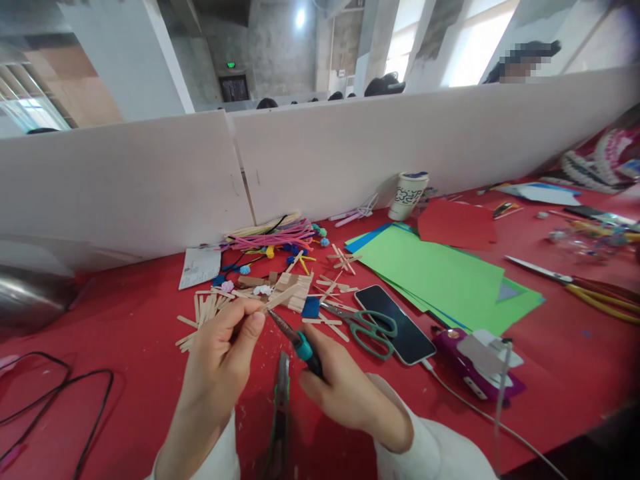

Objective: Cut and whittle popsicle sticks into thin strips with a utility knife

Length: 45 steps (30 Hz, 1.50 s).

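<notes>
My left hand (pixel 225 353) pinches a wooden craft stick (pixel 283 297) between thumb and fingertips. My right hand (pixel 345 387) is closed around the teal-and-black handle of what look like long-nose pliers (pixel 285 327). Their dark, tapered metal tip meets the stick beside my left fingertips; whether the jaws grip it I cannot tell. Just beyond lies a flat piece made of craft sticks (pixel 299 287), with a blue patch (pixel 311 307) at its edge. Below my hands, a utility knife (pixel 281 400) rests on the red table (pixel 135 320).
Loose sticks (pixel 203 313) and pink pipe cleaners (pixel 280 235) lie ahead. To the right are green-handled scissors (pixel 373 333), a phone (pixel 395 323) with a cable, green paper (pixel 435 267), a purple device (pixel 475 363) and a paper cup (pixel 407 197). A white partition (pixel 320 160) borders the table.
</notes>
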Each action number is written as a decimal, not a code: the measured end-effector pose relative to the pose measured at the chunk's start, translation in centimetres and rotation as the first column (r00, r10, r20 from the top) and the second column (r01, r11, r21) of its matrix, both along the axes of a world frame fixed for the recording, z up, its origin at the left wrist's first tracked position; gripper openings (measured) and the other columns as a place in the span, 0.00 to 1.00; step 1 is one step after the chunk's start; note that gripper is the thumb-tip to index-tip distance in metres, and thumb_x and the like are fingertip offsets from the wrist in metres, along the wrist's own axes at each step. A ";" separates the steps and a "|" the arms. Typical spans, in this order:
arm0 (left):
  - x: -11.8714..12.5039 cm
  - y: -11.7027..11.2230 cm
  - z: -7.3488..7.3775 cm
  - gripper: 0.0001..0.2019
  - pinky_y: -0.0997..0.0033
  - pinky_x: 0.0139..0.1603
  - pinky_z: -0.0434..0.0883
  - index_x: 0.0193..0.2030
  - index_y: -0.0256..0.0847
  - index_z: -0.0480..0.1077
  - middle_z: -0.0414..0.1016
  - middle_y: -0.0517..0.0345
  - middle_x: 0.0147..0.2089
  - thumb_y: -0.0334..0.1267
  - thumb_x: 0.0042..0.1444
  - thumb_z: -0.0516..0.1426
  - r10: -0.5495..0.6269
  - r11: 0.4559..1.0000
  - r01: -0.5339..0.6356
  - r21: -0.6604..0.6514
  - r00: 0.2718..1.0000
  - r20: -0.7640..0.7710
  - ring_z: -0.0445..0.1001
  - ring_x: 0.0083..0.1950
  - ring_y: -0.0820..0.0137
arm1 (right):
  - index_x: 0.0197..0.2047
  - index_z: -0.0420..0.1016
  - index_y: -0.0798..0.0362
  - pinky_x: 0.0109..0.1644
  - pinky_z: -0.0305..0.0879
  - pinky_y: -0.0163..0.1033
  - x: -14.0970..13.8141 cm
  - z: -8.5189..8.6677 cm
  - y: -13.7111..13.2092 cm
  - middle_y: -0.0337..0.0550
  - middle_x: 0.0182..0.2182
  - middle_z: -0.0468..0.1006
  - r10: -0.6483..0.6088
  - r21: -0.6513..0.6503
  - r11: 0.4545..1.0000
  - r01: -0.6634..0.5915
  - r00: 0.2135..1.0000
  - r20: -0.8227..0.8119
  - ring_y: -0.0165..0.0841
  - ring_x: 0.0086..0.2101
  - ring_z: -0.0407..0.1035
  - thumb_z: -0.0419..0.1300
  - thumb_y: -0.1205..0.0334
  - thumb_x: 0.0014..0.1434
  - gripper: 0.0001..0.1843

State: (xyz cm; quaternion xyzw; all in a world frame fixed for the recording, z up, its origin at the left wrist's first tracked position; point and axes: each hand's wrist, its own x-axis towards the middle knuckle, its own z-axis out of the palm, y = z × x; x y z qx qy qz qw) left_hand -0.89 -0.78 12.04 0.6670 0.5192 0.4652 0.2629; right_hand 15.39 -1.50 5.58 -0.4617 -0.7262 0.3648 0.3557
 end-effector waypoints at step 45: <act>2.0 0.3 -0.4 0.10 0.76 0.25 0.57 0.26 0.41 0.66 0.59 0.66 0.21 0.39 0.56 0.52 0.187 0.977 -0.179 0.117 0.980 -0.061 0.60 0.22 0.75 | 0.36 0.58 0.50 0.31 0.58 0.38 -0.1 -0.9 0.2 0.47 0.30 0.72 -0.325 0.364 0.902 0.231 0.919 0.222 0.40 0.31 0.67 0.50 0.66 0.49 0.08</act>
